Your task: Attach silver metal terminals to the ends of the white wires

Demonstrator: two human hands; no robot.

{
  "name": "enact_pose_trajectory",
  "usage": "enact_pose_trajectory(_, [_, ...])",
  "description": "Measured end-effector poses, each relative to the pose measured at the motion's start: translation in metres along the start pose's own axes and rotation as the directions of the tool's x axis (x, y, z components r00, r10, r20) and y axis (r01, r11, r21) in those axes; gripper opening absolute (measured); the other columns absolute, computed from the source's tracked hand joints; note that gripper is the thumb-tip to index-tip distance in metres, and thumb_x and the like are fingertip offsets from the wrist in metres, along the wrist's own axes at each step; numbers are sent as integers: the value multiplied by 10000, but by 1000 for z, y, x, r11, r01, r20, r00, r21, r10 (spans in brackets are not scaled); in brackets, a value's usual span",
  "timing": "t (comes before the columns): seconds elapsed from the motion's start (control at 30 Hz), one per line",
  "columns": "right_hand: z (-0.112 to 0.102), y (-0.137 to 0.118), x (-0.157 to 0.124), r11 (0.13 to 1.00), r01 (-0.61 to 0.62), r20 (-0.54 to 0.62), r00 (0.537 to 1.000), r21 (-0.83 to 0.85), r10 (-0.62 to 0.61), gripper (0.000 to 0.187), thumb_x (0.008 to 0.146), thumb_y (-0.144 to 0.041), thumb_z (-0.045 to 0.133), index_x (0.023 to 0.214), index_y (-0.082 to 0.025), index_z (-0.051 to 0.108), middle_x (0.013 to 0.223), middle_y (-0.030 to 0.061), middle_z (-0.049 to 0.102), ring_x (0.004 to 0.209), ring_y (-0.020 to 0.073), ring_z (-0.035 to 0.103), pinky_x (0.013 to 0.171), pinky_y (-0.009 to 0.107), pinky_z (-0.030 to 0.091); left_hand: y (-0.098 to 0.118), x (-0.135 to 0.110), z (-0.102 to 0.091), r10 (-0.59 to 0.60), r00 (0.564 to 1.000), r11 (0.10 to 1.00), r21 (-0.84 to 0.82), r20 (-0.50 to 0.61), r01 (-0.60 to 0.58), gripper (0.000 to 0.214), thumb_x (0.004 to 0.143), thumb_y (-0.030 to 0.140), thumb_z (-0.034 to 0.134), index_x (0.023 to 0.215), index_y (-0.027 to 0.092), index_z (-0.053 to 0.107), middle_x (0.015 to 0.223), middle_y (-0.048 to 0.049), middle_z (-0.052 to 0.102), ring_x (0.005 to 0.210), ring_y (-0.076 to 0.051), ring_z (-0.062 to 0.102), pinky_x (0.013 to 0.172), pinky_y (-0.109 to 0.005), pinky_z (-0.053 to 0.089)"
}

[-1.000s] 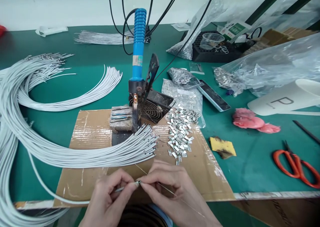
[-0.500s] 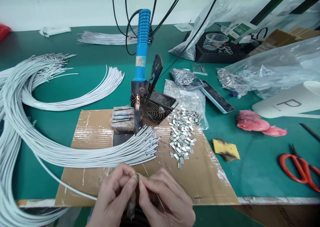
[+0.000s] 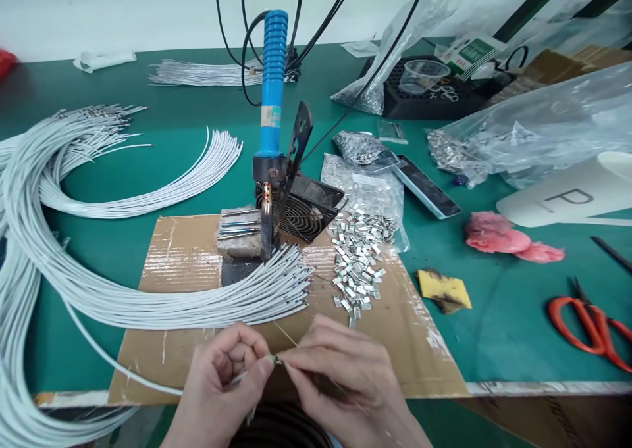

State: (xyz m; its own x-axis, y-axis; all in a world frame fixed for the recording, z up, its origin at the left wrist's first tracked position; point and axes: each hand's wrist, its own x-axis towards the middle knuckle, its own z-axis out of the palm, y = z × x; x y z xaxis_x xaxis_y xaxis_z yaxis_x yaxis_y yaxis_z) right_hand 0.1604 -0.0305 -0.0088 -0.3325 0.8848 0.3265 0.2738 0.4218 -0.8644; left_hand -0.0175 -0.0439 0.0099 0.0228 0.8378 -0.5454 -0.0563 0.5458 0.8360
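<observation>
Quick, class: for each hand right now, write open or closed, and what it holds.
Left hand: closed, pinching the end of a white wire.
Right hand: closed, pinching a thin strand at that wire's tip.

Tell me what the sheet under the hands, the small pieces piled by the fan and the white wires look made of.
Sheet: brown corrugated cardboard, matt; ribbed lines and worn pale patches show. Small pieces: likely thin folded metal, with bright silvery glints. White wires: smooth, plastic-looking insulation with a slight sheen, bending in soft arcs; the tips look like bare metal.
</observation>
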Motion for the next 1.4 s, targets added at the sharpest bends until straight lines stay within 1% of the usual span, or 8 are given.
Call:
enact_pose_trajectory(0.13, [0,8,-8,941,-203,-176,951,270,256,178,942,-149,675,862,-234,810,679,-3,692,552,119,608,522,225,479,-1,1,0,1,998,1000,-31,-59,-3,438,667,496,908,664,150,640,505,84,439,506,-71,287,516,-215,193])
enact_pose_trajectory(0.3, [21,11,-16,828,-438,-149,847,349,511,484,1076,-398,505,669,-188,662,608,-31,522,496,88,496,484,218,373,-3,3,2,23,992,998,-47,-121,-29,448,661,511,915,672,145,656,515,70,481,497,-67,320,498,-196,206])
enact_pose_trajectory(0.4, [33,9,-16,781,-521,-104,805,344,584,517,1092,-462,441,650,-205,516,592,-53,434,501,93,400,491,238,323,-4,4,1,71,985,997,-15,-157,-74,406,684,474,903,685,144,666,513,75,477,496,-65,329,494,-183,220])
enact_pose_trajectory(0.53, [35,9,-18,789,-515,-39,829,335,558,429,1106,-425,384,739,-225,478,649,-53,429,562,109,395,523,232,338,-4,5,0,83,980,996,-5,-182,-85,354,687,419,895,689,149,666,511,76,489,489,-65,345,488,-179,242])
enact_pose_trajectory(0.73, [19,3,-29,889,-430,160,899,156,407,78,837,-254,781,875,-208,731,749,-18,563,596,121,513,531,236,382,-4,7,-2,112,975,993,-11,-194,-116,285,703,370,873,702,155,686,527,69,519,485,-70,373,480,-183,260])
enact_pose_trajectory(0.9, [10,-2,-26,872,-452,-11,887,188,462,457,1089,-392,421,787,-214,714,726,20,592,649,156,545,634,278,423,-2,5,1,99,974,995,-8,-203,-102,260,689,353,864,683,161,687,538,59,535,506,-83,414,492,-180,295])
enact_pose_trajectory(1.3, [18,0,1,919,-353,129,934,177,334,334,1072,-299,453,755,-214,516,759,-14,525,715,142,513,653,269,383,3,1,2,28,993,1000,15,-111,-26,295,654,339,885,643,170,643,532,70,476,515,-82,386,511,-165,311])
enact_pose_trajectory(1.4, [22,0,6,957,-251,135,963,144,232,304,1052,-199,447,749,-223,445,763,-13,500,755,154,505,678,277,397,0,1,3,20,996,1000,16,-86,-18,307,654,344,887,639,170,635,524,70,478,511,-79,383,509,-163,307])
